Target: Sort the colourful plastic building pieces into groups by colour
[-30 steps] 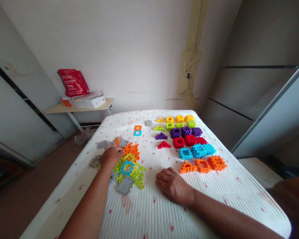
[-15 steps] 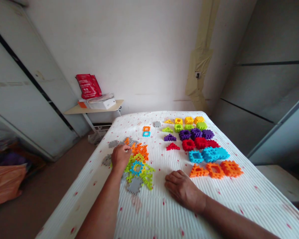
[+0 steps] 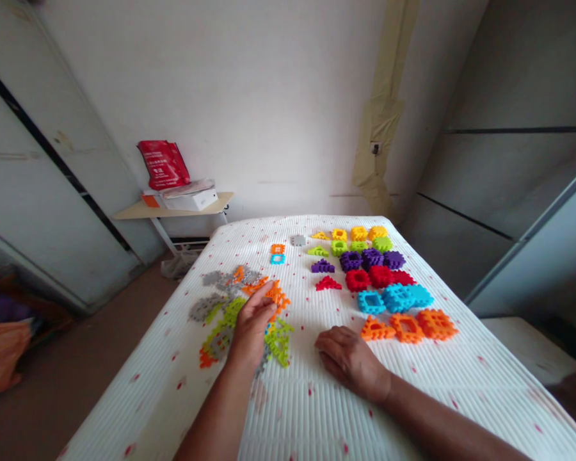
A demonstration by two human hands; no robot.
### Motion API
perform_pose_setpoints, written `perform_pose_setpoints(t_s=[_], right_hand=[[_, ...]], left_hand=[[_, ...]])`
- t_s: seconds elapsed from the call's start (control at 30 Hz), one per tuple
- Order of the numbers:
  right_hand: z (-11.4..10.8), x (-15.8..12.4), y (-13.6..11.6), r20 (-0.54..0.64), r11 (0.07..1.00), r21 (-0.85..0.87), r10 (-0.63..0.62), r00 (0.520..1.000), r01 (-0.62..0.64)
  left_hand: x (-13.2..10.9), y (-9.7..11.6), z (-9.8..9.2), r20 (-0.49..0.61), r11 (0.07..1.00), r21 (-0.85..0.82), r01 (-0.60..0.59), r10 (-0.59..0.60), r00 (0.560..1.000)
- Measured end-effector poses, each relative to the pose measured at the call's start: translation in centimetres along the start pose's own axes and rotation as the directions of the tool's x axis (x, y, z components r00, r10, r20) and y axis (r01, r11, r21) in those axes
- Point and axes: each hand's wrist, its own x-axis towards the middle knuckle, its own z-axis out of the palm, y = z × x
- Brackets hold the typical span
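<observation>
My left hand [image 3: 253, 323] hovers over a mixed pile of interlocking plastic building pieces, its index finger and thumb apart with nothing visible between them. Its fingertips are nearest the orange pieces [image 3: 280, 298]. Around it lie green pieces [image 3: 279, 346], grey pieces [image 3: 206, 308] and a small orange piece [image 3: 207, 358]; the hand hides part of the pile. To the right, my right hand [image 3: 350, 362] rests on the bedcover with its fingers curled in, and I see nothing in them. Close to it stands an orange triangular piece [image 3: 377, 329].
Sorted rows run along the right: orange frames [image 3: 407, 328], blue [image 3: 371, 302], red [image 3: 358, 280], purple [image 3: 351, 260], green [image 3: 338, 248] and yellow stacks [image 3: 359, 233]. An orange and a blue frame [image 3: 277, 259] and a grey plate [image 3: 298, 241] lie mid-bed. A side table [image 3: 137, 210] stands behind.
My left hand has moved right and nearer across the pile, and its fingers have spread from a pinch. It now covers the blue frame. My right hand has stayed put.
</observation>
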Motion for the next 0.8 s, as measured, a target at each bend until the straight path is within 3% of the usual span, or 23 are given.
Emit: perform_pose_setpoints(t_s=[0.1, 0.27, 0.43, 0.8], right_hand=[[-0.1, -0.1, 0.0, -0.101, 0.999, 0.018, -0.027, 0.995, 0.029], [-0.2, -0.1, 0.0, -0.127, 0.999, 0.035, 0.011, 0.992, -0.006], [-0.2, -0.2, 0.1, -0.106, 0.999, 0.031, 0.048, 0.993, -0.045], [-0.2, -0.3, 0.2, -0.116, 0.993, 0.038, 0.111, 0.987, -0.107]], left_hand=[[-1.1, -1.0, 1.0, 0.126, 0.998, 0.049, 0.044, -0.05, 0.991], [-2.0, -1.8, 2.0, 0.271, 0.981, 0.179, 0.075, -0.122, 0.955], [-2.2, -2.3, 2.4, 0.303, 0.956, 0.292, -0.012, -0.081, 0.95], [-2.3, -2.8, 2.5, 0.307, 0.935, 0.353, 0.014, -0.13, 0.943]])
